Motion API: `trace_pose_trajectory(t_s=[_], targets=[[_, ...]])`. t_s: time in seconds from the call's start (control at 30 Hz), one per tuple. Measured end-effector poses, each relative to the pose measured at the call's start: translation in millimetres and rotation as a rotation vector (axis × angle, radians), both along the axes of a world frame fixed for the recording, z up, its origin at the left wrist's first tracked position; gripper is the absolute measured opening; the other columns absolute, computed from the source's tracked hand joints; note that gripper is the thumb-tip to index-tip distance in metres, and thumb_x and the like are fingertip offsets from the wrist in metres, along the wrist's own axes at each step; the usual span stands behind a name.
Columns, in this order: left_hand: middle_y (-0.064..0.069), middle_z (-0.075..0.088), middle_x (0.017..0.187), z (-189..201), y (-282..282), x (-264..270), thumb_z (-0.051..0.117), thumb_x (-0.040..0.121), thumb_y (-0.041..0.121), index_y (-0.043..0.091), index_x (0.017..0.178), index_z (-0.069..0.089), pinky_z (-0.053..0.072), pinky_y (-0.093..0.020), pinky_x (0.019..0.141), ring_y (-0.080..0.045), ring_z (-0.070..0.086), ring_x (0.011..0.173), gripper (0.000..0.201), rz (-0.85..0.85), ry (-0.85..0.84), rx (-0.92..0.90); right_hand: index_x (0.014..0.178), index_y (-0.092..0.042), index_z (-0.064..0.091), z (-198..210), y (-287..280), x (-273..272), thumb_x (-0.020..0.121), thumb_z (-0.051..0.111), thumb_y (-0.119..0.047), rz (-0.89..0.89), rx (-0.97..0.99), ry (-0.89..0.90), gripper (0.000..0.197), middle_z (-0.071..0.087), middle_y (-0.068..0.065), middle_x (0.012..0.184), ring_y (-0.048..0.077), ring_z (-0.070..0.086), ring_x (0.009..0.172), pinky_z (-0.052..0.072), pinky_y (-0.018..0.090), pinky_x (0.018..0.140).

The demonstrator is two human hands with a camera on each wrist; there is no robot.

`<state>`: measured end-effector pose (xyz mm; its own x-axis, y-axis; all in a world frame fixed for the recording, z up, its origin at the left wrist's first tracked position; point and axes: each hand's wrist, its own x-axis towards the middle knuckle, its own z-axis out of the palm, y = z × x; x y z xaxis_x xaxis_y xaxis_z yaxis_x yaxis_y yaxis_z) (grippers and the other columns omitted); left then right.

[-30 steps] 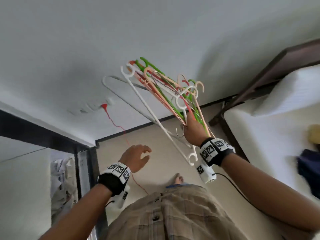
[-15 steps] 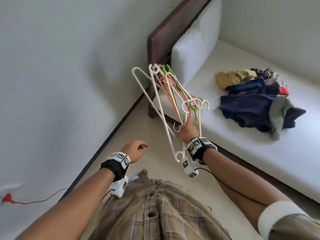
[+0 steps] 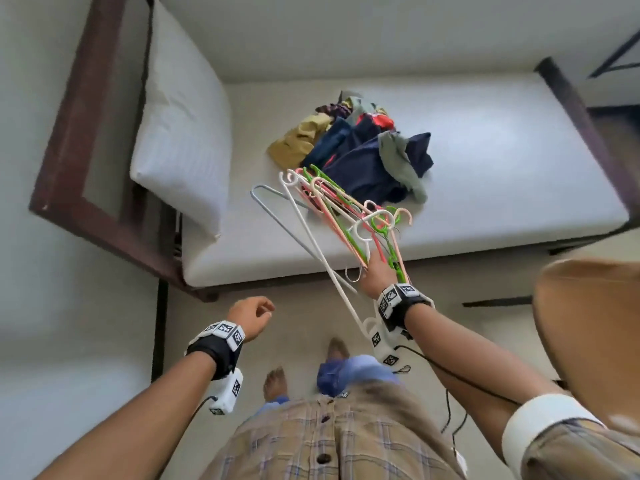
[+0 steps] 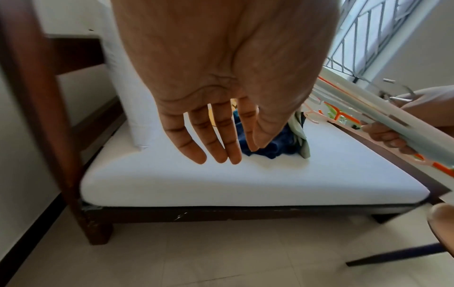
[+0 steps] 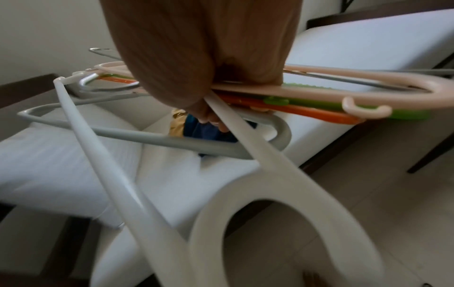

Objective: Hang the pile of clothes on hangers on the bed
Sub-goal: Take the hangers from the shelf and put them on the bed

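Note:
A pile of clothes [image 3: 360, 147], navy, mustard, red and grey-green, lies in the middle of the white mattress [image 3: 485, 188]. My right hand [image 3: 375, 275] grips a bundle of plastic hangers [image 3: 332, 209], white, grey, pink, orange and green, held over the mattress's near edge just in front of the pile. In the right wrist view the fist [image 5: 206, 81] closes round the hangers [image 5: 307, 97]. My left hand [image 3: 251, 315] hangs free above the floor, fingers relaxed and holding nothing; the left wrist view shows its fingers [image 4: 211, 136] straight, with the clothes [image 4: 270, 143] behind them.
The bed has a dark wooden frame [image 3: 79, 140] with a white pillow [image 3: 180, 116] propped against the headboard at the left. A tan chair seat [image 3: 588, 323] is at my right. Tiled floor [image 3: 294, 327] lies between me and the bed. A barred window [image 4: 368, 35] is beyond the bed.
The view has swung from the wall round to face the bed squarely. The right hand has carried the hangers over the mattress edge near the pile. The left hand stays empty.

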<state>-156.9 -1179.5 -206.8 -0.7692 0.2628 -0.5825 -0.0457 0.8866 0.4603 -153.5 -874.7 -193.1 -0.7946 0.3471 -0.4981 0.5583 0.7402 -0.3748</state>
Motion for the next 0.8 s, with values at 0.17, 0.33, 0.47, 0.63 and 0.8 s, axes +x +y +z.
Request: trace_pose_trajectory(t_s=[0.17, 0.33, 0.47, 0.63, 0.8], targets=[[0.005, 0.068, 0.095, -15, 89, -57, 0.061, 0.091, 0.023, 0.026, 0.105, 0.069, 0.048, -0.025, 0.086, -0.016, 0.065, 0.094, 0.017, -0.165, -0.050, -0.020, 0.146, -0.014, 0.030, -14, 113, 3, 0.096, 0.048, -0.013, -0.149, 0.025, -0.004, 0.052, 0.063, 0.017, 0.105, 0.039, 0.064, 0.094, 0.042, 0.036, 0.071], [-0.002, 0.071, 0.099, -47, 194, -100, 0.063, 0.092, 0.017, 0.025, 0.101, 0.068, 0.045, -0.024, 0.079, -0.017, 0.065, 0.089, 0.013, -0.167, -0.118, -0.039, 0.143, -0.011, 0.033, -32, 236, -3, 0.098, 0.044, -0.010, -0.303, 0.007, -0.082, 0.047, 0.055, 0.012, 0.097, 0.037, 0.062, 0.093, 0.039, 0.036, 0.071], [-0.005, 0.072, 0.099, -53, 285, -134, 0.064, 0.091, 0.014, 0.016, 0.105, 0.070, 0.046, -0.024, 0.075, -0.019, 0.066, 0.086, 0.015, -0.128, -0.147, -0.021, 0.127, -0.009, 0.041, -36, 325, -6, 0.097, 0.043, -0.008, -0.373, -0.021, -0.128, 0.030, 0.061, 0.021, 0.114, 0.040, 0.062, 0.104, 0.043, 0.039, 0.078], [-0.006, 0.072, 0.093, -52, 390, -169, 0.062, 0.093, 0.015, 0.022, 0.102, 0.068, 0.044, -0.016, 0.058, -0.019, 0.064, 0.077, 0.013, -0.149, -0.162, 0.018, 0.126, -0.008, 0.041, -33, 410, -23, 0.098, 0.044, -0.009, -0.413, 0.001, -0.160, 0.028, 0.061, 0.022, 0.114, 0.041, 0.062, 0.104, 0.044, 0.041, 0.077], [0.001, 0.071, 0.102, -55, 478, -206, 0.062, 0.092, 0.021, 0.023, 0.107, 0.067, 0.046, -0.024, 0.078, -0.017, 0.065, 0.089, 0.016, -0.248, -0.156, -0.007, 0.139, -0.011, 0.038, -44, 481, -68, 0.099, 0.047, -0.013, -0.424, -0.014, -0.152, 0.042, 0.061, 0.020, 0.118, 0.040, 0.062, 0.104, 0.050, 0.044, 0.083]])
